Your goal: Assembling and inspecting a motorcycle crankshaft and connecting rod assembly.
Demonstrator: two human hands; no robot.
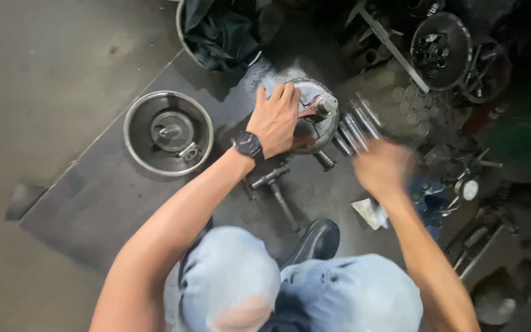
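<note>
Hands at a round metal assembly on the workshop floor

Work centres on a round metal assembly [312, 123] that sits on a dark floor mat [93, 203] just ahead of the person's knees; the left hand [275, 120] lies flat over its left side, fingers spread and pressing down, a dark wristwatch [248, 145] on the wrist; a short shaft end [326, 105] stands up from the part just beside the fingertips. The right hand [382, 166] hangs to the right of the part, near a row of steel rods [354, 130], but it is blurred by motion, so whether it is wide, narrow or holding anything cannot be told. A T-shaped tool [275, 187] lies on the mat below the left wrist; a shallow steel bowl [135, 144] holding a disc and small fittings rests well to the left. Judging by this, the step in hand is steadying the part while the other hand fetches something; the next move seems to call for a firm brace with the left hand and a careful line-up on the shaft.
</note>
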